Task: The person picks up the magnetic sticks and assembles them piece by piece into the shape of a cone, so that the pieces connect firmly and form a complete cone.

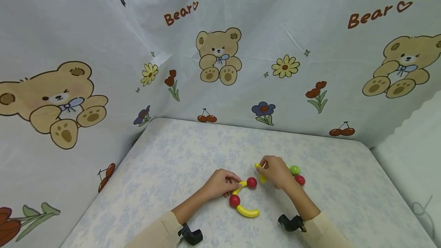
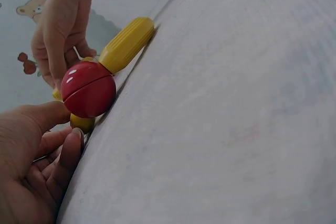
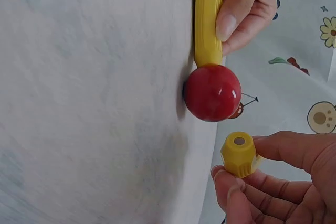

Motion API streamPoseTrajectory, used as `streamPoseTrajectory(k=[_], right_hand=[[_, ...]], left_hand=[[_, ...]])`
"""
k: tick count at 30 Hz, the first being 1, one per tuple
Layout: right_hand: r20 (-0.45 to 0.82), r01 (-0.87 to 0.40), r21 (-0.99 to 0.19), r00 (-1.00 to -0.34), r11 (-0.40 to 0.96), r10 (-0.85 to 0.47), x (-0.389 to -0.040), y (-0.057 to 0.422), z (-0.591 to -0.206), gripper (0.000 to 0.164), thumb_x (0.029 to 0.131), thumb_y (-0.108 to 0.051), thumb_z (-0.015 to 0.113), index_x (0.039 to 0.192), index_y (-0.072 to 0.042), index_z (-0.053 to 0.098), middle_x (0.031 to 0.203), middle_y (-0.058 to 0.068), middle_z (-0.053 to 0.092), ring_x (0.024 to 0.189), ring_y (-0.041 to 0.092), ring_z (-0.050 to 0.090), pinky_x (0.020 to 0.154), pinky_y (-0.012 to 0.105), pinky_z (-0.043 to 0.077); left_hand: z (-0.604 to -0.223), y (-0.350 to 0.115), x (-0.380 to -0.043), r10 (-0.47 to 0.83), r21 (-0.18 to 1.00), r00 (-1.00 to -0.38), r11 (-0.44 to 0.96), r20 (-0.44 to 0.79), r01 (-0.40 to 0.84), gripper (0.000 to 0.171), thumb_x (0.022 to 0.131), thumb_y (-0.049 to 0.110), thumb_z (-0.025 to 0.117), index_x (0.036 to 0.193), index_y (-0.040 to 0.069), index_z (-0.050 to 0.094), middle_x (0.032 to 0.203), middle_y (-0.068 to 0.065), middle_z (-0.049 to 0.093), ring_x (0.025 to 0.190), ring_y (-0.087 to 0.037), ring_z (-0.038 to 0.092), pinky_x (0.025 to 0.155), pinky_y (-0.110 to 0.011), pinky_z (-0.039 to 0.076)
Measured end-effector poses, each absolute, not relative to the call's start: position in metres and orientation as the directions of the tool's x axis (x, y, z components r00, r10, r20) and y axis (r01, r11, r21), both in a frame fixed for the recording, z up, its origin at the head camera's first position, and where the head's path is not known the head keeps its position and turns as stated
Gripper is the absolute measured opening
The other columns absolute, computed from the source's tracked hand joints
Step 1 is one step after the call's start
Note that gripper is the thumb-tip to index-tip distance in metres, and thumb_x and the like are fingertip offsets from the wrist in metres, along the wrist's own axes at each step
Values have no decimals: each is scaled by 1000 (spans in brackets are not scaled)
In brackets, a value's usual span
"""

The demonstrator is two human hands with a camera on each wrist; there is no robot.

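My left hand (image 1: 222,183) pinches a yellow curved rod (image 3: 208,22) between thumb and fingers, low on the table. A red ball joins each end of that rod: one red ball (image 1: 252,183) at the far end, another red ball (image 1: 234,201) at the near end. From the near ball a second curved yellow rod (image 1: 248,212) bends to the right. My right hand (image 1: 274,171) holds a separate yellow curved rod (image 3: 239,156) with its fingertips; a grey disc shows in its end. In the right wrist view this rod is apart from the nearby red ball (image 3: 212,93).
Behind the right hand lie a green ball (image 1: 294,170) and a red ball (image 1: 300,180), with a yellow-green piece partly hidden. The pale blue-white table (image 1: 193,144) meets a bear-print cloth (image 1: 220,98) at its back and left edges. Each wrist wears a black camera (image 1: 191,235).
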State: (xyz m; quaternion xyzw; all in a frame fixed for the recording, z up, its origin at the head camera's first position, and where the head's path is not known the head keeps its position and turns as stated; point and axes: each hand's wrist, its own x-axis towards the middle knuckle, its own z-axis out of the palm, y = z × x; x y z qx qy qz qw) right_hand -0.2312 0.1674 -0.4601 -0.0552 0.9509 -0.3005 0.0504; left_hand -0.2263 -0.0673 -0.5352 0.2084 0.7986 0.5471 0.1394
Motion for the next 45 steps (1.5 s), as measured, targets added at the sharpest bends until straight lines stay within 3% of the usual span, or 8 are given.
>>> streamPoseTrajectory(k=[24, 45], right_hand=[[-99, -95, -577, -978, 811, -185, -201, 170, -479, 11, 84, -5, 80, 83, -7, 69, 71, 1, 59, 59, 14, 53, 52, 28, 48], [-50, -100, -593, -986, 799, -160, -195, 168, -482, 16, 82, -11, 86, 81, -7, 70, 69, 0, 59, 57, 14, 52, 51, 27, 48]], left_hand=[[-539, -71, -230, 482, 933, -876, 311, 9, 180, 15, 92, 21, 76, 104, 12, 79, 68, 0, 67, 45, -12, 58, 43, -26, 50], [-540, -67, -228, 480, 931, -877, 308, 24, 194, 18, 92, 19, 76, 110, 12, 77, 70, -1, 66, 45, -14, 57, 44, -27, 51]])
